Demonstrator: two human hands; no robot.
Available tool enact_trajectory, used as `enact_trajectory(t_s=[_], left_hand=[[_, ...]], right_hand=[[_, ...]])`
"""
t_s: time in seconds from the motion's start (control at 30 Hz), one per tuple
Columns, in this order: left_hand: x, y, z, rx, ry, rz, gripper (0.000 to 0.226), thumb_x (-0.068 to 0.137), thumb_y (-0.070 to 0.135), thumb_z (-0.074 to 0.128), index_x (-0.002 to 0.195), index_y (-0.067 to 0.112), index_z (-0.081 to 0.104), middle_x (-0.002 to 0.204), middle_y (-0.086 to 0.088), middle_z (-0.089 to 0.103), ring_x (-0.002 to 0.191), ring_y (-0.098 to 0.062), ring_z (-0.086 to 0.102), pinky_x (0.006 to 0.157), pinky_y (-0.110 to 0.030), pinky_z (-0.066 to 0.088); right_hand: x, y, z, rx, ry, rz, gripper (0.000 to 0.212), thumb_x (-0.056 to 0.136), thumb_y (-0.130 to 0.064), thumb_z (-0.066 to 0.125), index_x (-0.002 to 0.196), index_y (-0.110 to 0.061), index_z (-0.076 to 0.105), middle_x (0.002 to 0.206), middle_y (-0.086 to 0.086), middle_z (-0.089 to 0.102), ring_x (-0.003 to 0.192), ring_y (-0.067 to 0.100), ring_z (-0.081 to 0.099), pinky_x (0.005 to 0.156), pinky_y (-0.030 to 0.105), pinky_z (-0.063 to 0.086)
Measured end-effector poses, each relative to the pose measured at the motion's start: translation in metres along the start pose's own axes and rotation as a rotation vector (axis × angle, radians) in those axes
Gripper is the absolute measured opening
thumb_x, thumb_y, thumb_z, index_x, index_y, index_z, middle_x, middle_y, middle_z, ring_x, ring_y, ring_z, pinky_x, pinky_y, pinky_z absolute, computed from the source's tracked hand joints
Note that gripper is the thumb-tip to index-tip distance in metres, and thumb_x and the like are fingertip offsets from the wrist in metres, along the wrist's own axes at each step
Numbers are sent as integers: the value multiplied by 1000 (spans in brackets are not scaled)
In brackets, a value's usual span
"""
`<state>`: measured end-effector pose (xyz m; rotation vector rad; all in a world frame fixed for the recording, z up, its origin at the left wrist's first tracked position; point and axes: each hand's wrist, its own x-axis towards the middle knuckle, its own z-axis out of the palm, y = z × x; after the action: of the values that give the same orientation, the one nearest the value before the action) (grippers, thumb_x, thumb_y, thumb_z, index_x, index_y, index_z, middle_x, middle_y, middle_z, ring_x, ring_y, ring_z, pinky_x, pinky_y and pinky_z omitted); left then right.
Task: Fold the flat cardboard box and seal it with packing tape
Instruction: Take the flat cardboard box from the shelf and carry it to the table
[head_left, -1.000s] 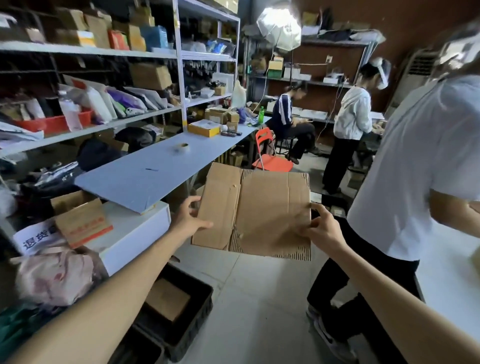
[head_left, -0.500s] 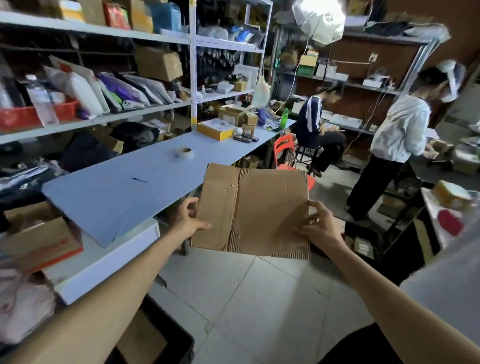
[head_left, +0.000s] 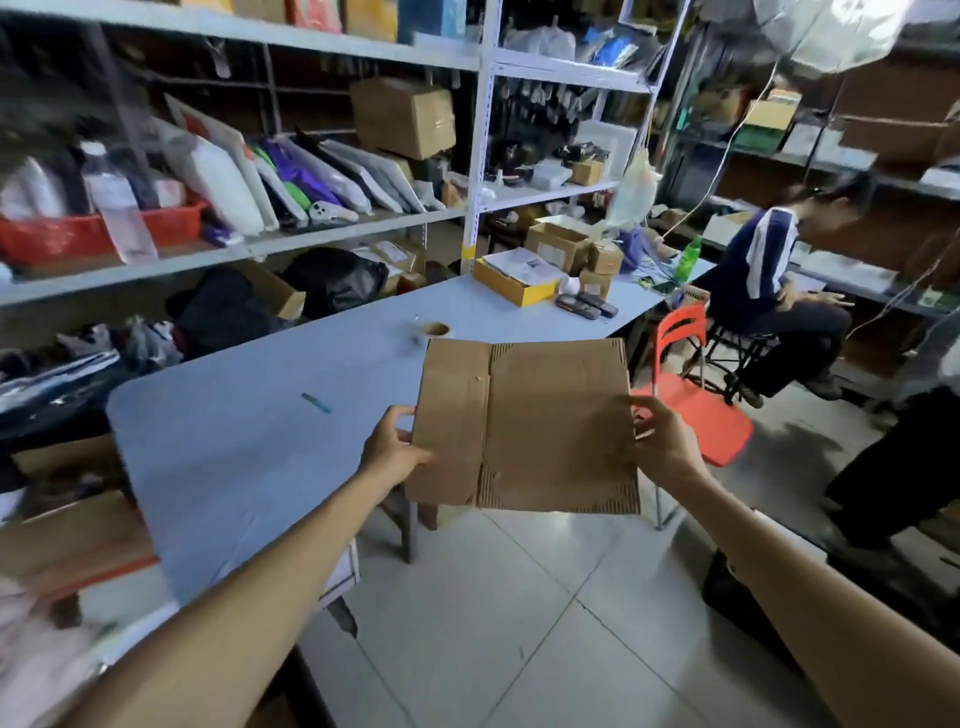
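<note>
A flat brown cardboard box (head_left: 540, 421) hangs in the air in front of me, held level over the table's near edge and the floor. My left hand (head_left: 392, 441) grips its left edge, thumb on top. My right hand (head_left: 662, 441) grips its right edge. The box is still folded flat, with a crease running down left of its middle. A roll of packing tape (head_left: 434, 330) lies on the pale blue table (head_left: 249, 441), just beyond the box's top edge and partly hidden by it.
Shelving with bags and boxes runs along the left behind the table. A yellow box (head_left: 514, 283) and small cartons sit at the table's far end. A red chair (head_left: 691, 400) stands right of the box. One person sits beyond it; another stands at the right edge.
The view has swung left and closer to the table. The flat box stays between both hands and now hangs nearer the tape roll. The person in white has left the view's right side.
</note>
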<state>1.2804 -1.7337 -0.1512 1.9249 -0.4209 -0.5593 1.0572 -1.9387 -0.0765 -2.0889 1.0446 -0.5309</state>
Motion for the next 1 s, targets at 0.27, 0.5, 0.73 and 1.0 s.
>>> enact_trajectory(t_s=[0.27, 0.5, 0.73, 1.0], left_hand=[[133, 4, 13, -7, 142, -121, 69, 71, 10, 81, 128, 21, 45, 103, -8, 57, 103, -28, 56, 87, -41, 50], [217, 1, 11, 9, 363, -252, 70, 68, 14, 83, 128, 18, 46, 107, -10, 60, 101, -30, 58, 84, -38, 50], [281, -19, -17, 15, 518, -370, 65, 64, 13, 83, 121, 18, 51, 87, -1, 60, 81, -20, 56, 67, -26, 42], [340, -61, -37, -38, 519, -488, 58, 66, 16, 82, 117, 15, 52, 86, 2, 62, 73, -14, 56, 55, -21, 38]], right_hand=[[204, 9, 69, -23, -190, -57, 65, 64, 0, 80, 125, -12, 59, 91, 6, 64, 79, 22, 60, 61, 24, 45], [348, -12, 142, -57, -415, -157, 61, 68, 9, 70, 124, -11, 59, 80, 8, 65, 76, 29, 64, 70, 40, 57], [428, -40, 228, -48, -553, -255, 53, 71, 3, 74, 121, -9, 59, 81, 11, 66, 67, 26, 61, 48, 24, 40], [474, -60, 302, -71, -604, -190, 58, 69, -10, 82, 121, -17, 56, 83, 6, 66, 68, 22, 63, 50, 25, 44]])
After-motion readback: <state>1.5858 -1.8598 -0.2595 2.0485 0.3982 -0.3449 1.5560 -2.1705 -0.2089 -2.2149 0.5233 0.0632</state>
